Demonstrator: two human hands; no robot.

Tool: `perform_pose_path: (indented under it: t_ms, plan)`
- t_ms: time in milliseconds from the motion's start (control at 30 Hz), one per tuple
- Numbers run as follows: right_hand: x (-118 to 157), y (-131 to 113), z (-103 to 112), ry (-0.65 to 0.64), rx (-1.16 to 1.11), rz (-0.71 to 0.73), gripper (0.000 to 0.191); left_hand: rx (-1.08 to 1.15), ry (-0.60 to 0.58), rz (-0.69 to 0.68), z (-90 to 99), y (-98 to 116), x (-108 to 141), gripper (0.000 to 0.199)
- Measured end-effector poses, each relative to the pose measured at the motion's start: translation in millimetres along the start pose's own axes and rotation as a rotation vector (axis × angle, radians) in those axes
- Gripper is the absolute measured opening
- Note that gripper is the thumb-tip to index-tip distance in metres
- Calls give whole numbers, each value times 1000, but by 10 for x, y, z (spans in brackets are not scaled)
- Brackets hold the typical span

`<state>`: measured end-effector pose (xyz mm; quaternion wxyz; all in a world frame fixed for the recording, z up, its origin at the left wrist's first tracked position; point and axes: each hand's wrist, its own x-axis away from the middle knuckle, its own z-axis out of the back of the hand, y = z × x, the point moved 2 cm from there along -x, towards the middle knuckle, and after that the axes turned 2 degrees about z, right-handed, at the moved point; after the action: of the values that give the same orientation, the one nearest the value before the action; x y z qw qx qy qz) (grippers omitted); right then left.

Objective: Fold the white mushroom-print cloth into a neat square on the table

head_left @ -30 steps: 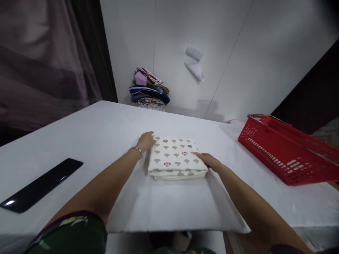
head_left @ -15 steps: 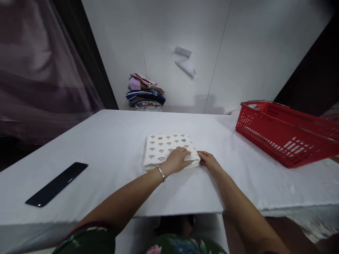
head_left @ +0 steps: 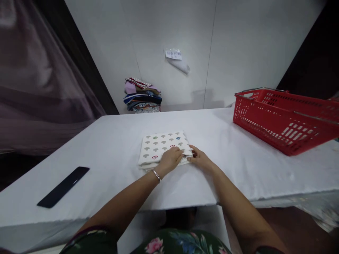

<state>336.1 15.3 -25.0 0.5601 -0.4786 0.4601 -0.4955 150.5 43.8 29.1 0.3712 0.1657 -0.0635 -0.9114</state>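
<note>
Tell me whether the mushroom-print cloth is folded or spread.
Folded: the mushroom-print cloth lies as a compact rectangle, with layered edges showing near the left hand.

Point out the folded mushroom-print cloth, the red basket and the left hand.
Folded cloth (head_left: 159, 144): head view, printed top.
Red basket (head_left: 261, 118): head view, side wall.
Left hand (head_left: 170, 158): head view, back.

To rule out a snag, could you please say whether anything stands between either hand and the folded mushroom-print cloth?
Nothing visible does: the left hand lies on the folded mushroom-print cloth, and the right hand touches its right edge. The red basket sits well aside.
</note>
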Motion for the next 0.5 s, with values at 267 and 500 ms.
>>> perform_pose_path:
  t_ms: [267, 500]
  plan:
    - [-72, 131, 49, -50, -88, -30, 86, 1, -12, -12, -34, -11, 84, 31]
    - [-16, -29, 43, -9, -181, -136, 80, -67, -41, -44, -54, 103, 58, 23]
